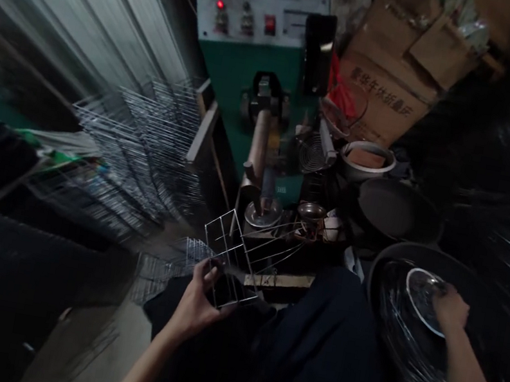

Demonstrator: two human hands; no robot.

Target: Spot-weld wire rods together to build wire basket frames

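Observation:
My left hand (197,302) is closed on a small wire rack (238,258), holding it tilted above my lap. The rack has a squared grid, with longer curved wires reaching to the right. Off to the right, my right hand (451,310) is closed at the edge of a round metal piece (416,293) with a bright rim; its fingertips are partly hidden. That piece is over a large dark tub (384,255) holding several shiny round wire or metal parts. Ahead of the rack, a round metal electrode arm (258,146) points down at a small shiny disc (263,213).
The arm belongs to a green machine (226,88) with a lit red lamp and a phone (317,55) on its front. Stacked wire racks (156,135) stand at left. A black pan (398,210), a white bowl (366,170) and cardboard boxes (386,76) are at right.

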